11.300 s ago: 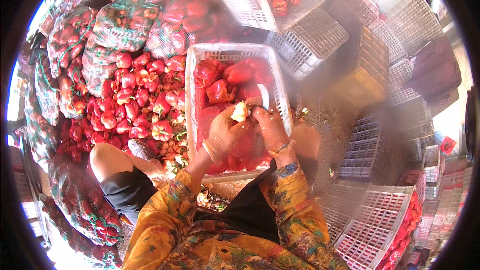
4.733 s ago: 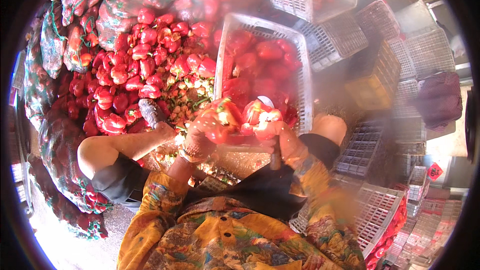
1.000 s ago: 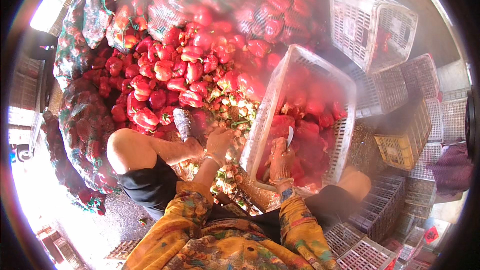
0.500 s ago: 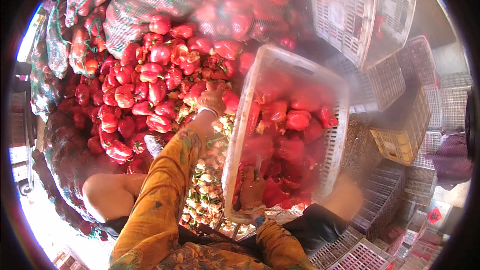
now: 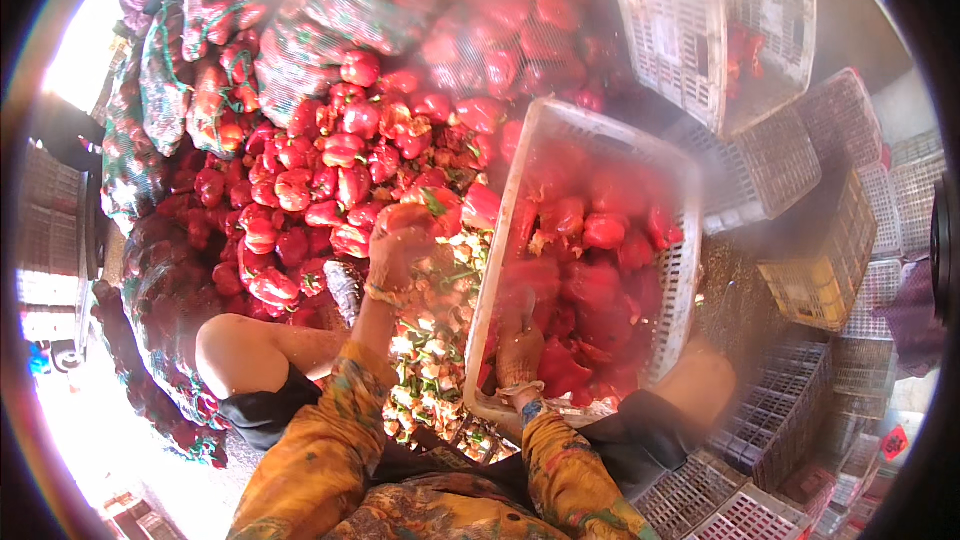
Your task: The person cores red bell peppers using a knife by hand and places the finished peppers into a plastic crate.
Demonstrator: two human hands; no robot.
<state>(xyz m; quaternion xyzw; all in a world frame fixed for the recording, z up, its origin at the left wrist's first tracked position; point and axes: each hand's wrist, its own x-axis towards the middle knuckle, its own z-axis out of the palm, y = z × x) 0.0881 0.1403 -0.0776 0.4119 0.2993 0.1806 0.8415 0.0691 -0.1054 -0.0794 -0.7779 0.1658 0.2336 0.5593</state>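
My left hand (image 5: 392, 258) is closed around a red bell pepper (image 5: 412, 218), with a bit of green stem showing, in front of a pile of red bell peppers (image 5: 292, 190). My right hand (image 5: 520, 352) is inside the near left corner of a white plastic crate (image 5: 482, 325). Its fingers are closed on a thin, pale, blade-like tool (image 5: 528, 308) that points away from me; haze blurs its shape. Several red peppers (image 5: 604, 231) fill the crate, which stands tilted between my knees.
Pepper cores and green stem scraps (image 5: 425, 380) lie below my hands. Net sacks of peppers (image 5: 300, 60) stand behind and left of the pile. At the right are an upended white crate (image 5: 670, 30), a yellow crate (image 5: 815, 285) and more stacked crates (image 5: 775, 405).
My left hand has drawn back from the pile toward me and now holds a pepper. My right hand stays in the crate. The whole view has shifted slightly.
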